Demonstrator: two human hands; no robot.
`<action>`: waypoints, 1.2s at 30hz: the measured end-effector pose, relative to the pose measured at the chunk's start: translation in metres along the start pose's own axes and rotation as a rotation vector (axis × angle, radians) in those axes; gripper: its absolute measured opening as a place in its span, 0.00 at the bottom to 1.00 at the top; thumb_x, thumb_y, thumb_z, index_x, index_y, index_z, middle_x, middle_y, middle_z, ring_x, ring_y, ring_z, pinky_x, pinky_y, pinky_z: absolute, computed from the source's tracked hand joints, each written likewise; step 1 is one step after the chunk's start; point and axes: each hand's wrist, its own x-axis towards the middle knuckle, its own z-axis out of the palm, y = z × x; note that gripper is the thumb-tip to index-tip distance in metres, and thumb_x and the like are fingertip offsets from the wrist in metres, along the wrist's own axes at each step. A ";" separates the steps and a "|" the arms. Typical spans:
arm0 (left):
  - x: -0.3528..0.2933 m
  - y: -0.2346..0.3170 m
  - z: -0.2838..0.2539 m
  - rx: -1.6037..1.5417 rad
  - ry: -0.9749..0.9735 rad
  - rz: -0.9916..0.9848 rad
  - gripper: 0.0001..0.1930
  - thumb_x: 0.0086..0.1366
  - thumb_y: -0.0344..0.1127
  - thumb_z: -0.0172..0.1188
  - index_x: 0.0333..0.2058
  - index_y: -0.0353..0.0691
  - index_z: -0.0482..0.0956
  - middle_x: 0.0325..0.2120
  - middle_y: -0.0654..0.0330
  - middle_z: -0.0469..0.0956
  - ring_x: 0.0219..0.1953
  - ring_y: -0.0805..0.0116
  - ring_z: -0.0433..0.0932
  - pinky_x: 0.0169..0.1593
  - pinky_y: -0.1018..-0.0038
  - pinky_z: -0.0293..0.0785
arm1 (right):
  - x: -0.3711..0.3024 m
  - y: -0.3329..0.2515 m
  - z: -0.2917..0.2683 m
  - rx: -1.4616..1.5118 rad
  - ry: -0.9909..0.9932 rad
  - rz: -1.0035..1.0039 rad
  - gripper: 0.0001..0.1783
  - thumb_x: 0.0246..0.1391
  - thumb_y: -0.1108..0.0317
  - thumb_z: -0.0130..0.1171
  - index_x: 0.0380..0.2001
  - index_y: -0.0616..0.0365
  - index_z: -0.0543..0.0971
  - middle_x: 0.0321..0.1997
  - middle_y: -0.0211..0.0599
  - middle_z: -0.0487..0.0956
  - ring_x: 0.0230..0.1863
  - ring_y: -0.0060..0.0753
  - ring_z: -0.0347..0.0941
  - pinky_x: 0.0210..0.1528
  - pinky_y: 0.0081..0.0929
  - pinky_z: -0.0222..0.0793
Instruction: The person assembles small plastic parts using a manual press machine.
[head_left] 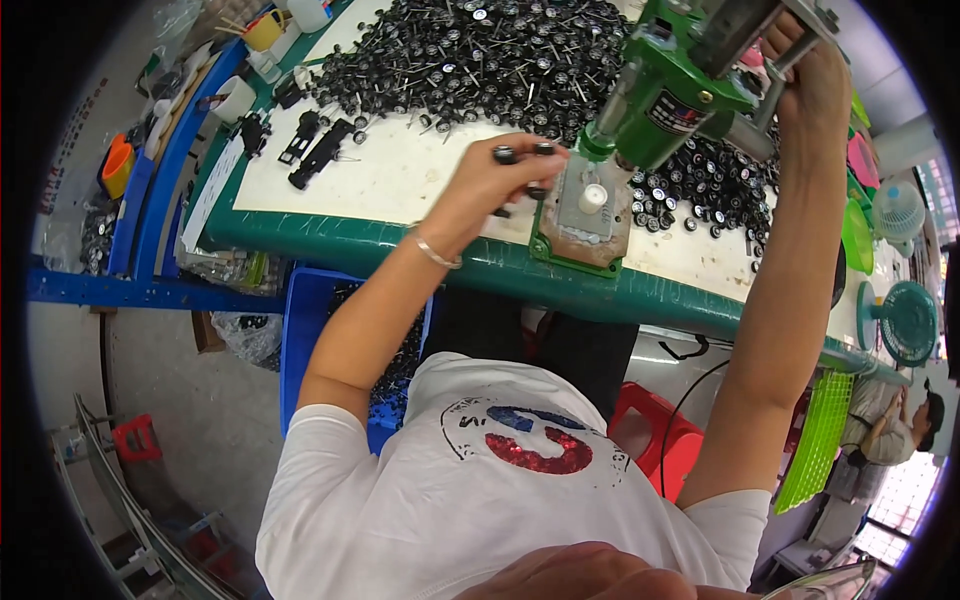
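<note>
Black wheels (505, 155), pinched in the part-curled left hand (483, 180) just left of the green press (640, 135), could slip if that grip's sloppy, while the right hand (815, 82)'s up by the press's lever (803, 45), can't tell how closed tbh.

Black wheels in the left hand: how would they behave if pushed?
The wheels look round, so probably apt to roll. They're small with a plastic-like sheen, so likely light. Held in the left hand, they show no obvious flattening, so perhaps stiff.
</note>
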 end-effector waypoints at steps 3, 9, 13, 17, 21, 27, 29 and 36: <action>-0.033 0.010 -0.052 0.222 -0.031 -0.029 0.11 0.56 0.35 0.66 0.38 0.39 0.83 0.20 0.69 0.73 0.22 0.83 0.69 0.24 0.86 0.60 | 0.024 0.012 -0.047 -0.132 -0.205 -0.004 0.12 0.63 0.62 0.49 0.29 0.58 0.73 0.23 0.26 0.67 0.22 0.19 0.61 0.23 0.17 0.54; -0.129 0.027 -0.163 0.720 -0.268 -0.164 0.15 0.51 0.32 0.69 0.39 0.37 0.81 0.27 0.65 0.79 0.29 0.77 0.75 0.36 0.78 0.71 | -0.012 0.019 -0.098 -0.273 -0.024 -0.065 0.20 0.61 0.55 0.54 0.44 0.63 0.77 0.35 0.31 0.75 0.29 0.22 0.71 0.30 0.15 0.64; -0.141 0.043 -0.165 1.136 -0.030 0.048 0.15 0.52 0.30 0.67 0.40 0.36 0.81 0.32 0.64 0.80 0.35 0.76 0.77 0.43 0.77 0.71 | -0.042 0.038 -0.146 -0.469 -0.003 0.032 0.18 0.61 0.55 0.54 0.40 0.60 0.77 0.29 0.27 0.73 0.25 0.16 0.69 0.23 0.13 0.60; -0.075 0.020 -0.147 0.766 0.047 0.044 0.13 0.56 0.31 0.65 0.41 0.36 0.81 0.32 0.65 0.81 0.34 0.78 0.76 0.39 0.80 0.70 | -0.079 0.067 -0.191 -0.868 -0.013 0.194 0.14 0.60 0.57 0.56 0.39 0.56 0.79 0.23 0.25 0.74 0.20 0.14 0.67 0.22 0.13 0.60; 0.002 -0.014 -0.122 0.808 0.194 0.278 0.11 0.58 0.34 0.64 0.39 0.38 0.81 0.37 0.63 0.79 0.32 0.76 0.76 0.36 0.80 0.71 | -0.111 0.094 -0.208 -1.133 -0.259 -0.011 0.11 0.53 0.67 0.61 0.39 0.59 0.78 0.33 0.35 0.78 0.30 0.23 0.72 0.34 0.23 0.69; 0.079 -0.064 -0.110 1.057 0.383 0.415 0.09 0.54 0.34 0.65 0.33 0.39 0.81 0.32 0.60 0.74 0.28 0.68 0.75 0.34 0.74 0.72 | -0.147 0.101 -0.211 -1.317 -0.293 -0.007 0.15 0.51 0.66 0.61 0.42 0.56 0.76 0.41 0.36 0.74 0.37 0.36 0.72 0.41 0.30 0.69; 0.080 -0.063 -0.097 1.021 0.376 0.411 0.07 0.53 0.33 0.65 0.29 0.38 0.80 0.32 0.59 0.74 0.28 0.67 0.75 0.34 0.73 0.72 | -0.149 0.108 -0.209 -1.330 -0.279 -0.054 0.14 0.51 0.66 0.61 0.42 0.56 0.77 0.41 0.35 0.74 0.37 0.34 0.71 0.39 0.28 0.68; 0.060 -0.064 -0.060 0.759 0.277 0.390 0.07 0.52 0.33 0.66 0.27 0.36 0.81 0.32 0.61 0.75 0.26 0.73 0.73 0.32 0.77 0.71 | -0.144 0.131 -0.202 -1.272 -0.281 -0.143 0.10 0.51 0.70 0.61 0.37 0.58 0.78 0.37 0.37 0.75 0.37 0.38 0.72 0.40 0.31 0.68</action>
